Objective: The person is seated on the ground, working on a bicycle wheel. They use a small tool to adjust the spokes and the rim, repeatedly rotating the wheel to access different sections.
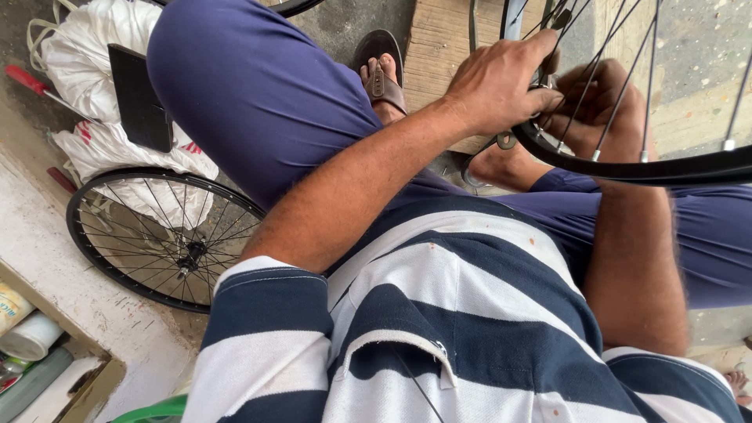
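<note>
Left hand (501, 82) pinches closed on the bicycle wheel's rim (627, 168); right hand (607, 110) reaches through the spokes (619, 98), grip hidden, cannot tell. Wheel sits over the knees: likely light, rim stiff, thin spokes bendable; hold the rim. Concrete floor (345, 23) beyond; second wheel (157, 239) left of both hands, by a white bag (86, 47).

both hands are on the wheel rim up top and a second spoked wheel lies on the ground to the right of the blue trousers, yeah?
Not quite. The head view shows the second spoked wheel on the ground to the left of the blue trousers, not the right. Both the left hand and the right hand are on the wheel rim.
</note>
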